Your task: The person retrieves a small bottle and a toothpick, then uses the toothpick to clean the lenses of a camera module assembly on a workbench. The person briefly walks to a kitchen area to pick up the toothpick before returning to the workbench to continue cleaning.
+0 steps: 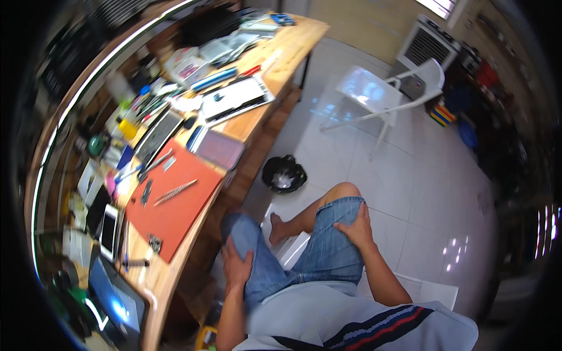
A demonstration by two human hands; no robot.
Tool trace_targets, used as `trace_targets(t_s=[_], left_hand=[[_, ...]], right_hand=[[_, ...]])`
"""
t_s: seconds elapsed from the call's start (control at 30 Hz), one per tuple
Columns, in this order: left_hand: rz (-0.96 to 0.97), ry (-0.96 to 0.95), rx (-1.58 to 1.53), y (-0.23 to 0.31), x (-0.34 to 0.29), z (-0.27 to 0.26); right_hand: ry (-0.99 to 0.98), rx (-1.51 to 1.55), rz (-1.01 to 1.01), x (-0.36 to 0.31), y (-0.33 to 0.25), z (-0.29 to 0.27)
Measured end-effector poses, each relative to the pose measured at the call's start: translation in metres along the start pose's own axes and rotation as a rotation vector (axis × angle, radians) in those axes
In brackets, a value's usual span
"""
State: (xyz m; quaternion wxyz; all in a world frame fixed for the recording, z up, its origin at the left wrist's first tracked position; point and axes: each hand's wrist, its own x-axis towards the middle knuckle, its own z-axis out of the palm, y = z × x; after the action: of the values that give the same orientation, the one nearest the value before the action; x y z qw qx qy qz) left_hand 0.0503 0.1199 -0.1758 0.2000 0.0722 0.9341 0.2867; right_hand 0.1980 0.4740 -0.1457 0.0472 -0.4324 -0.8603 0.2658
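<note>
My left hand [237,264] lies on my left thigh, on the denim of my shorts, with its fingers stretched out and nothing held. On the other thigh rests my right hand [356,229], thumb apart from the fingers, also holding nothing. To the left, an orange mat [190,205] covers part of the wooden workbench [300,36]. Tweezers [175,192] lie across the mat. Pliers [155,165] and a small dark part [146,192] are near its far left side. A small circuit board piece [154,243] sits at the mat's near corner.
A white phone [109,232] and a dark screen device [118,304] lie along the bench's near left. Beyond the mat are an opened tablet-like device [234,99] and cluttered tools. A black-lined bin [284,174] stands on the tiled floor, with a white chair [386,96] farther right.
</note>
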Motion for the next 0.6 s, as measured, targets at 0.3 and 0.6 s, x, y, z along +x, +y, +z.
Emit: trace_targets(t_s=[0.3,0.6], left_hand=[[-0.051,0.064,0.198,-0.006,0.019,-0.019],[0.065,-0.378,0.27,0.139,0.097,0.02]], right_hand=[[-0.007,-0.153,0.261,0.007,0.042,0.027],[-0.151,-0.038,0.47,0.068,0.067,-0.008]])
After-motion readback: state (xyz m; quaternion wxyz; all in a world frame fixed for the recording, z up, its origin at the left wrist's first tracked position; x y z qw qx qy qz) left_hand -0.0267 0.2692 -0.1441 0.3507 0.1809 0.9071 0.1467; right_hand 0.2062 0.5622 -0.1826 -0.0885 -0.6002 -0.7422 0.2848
